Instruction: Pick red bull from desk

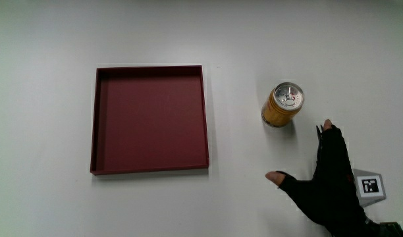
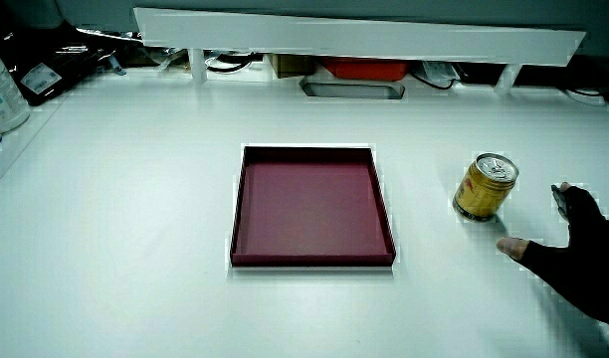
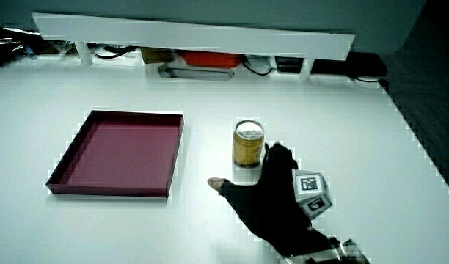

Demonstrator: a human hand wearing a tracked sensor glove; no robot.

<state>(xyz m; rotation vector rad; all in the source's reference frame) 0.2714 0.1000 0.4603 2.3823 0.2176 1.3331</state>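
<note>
A short golden can with a silver top [image 1: 282, 105] stands upright on the white table beside the dark red tray [image 1: 149, 167]; it shows in both side views too [image 2: 485, 187] [image 3: 247, 144]. The hand [image 1: 305, 158] in its black glove lies low over the table, nearer to the person than the can, with thumb and fingers spread wide. It holds nothing and does not touch the can. A patterned cube [image 1: 369, 186] sits on the back of the hand [image 3: 254, 172]. In a side view the hand [image 2: 543, 224] reaches in at the table's edge.
The square red tray [image 2: 313, 258] [image 3: 111, 188] has low walls and nothing in it. A low white partition [image 2: 364, 32] [image 3: 195, 37] runs along the table's edge farthest from the person, with cables and boxes under it.
</note>
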